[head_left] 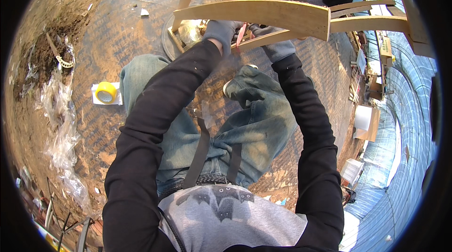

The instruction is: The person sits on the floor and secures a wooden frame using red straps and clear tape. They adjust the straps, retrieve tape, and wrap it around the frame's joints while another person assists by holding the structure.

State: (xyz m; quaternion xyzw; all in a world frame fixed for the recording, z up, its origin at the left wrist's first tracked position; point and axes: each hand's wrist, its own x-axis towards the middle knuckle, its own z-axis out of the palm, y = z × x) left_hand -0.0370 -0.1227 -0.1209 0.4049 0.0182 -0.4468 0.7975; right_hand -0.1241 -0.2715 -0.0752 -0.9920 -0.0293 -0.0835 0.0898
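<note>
Gloved hands (pixel 223 31) (pixel 273 40) half hidden behind curved wooden frame (pixel 263 14).

Under you is a brick-paved floor (pixel 117 31), dusty and reddish. To your left on it lies a roll of yellow tape (pixel 106 92) resting on a white slip of paper (pixel 95 97). Further left, crumpled clear plastic sheeting (pixel 59 125) trails along a patch of loose soil (pixel 44 54). A small white scrap (pixel 144 12) lies near the wooden frame's foot.
</note>
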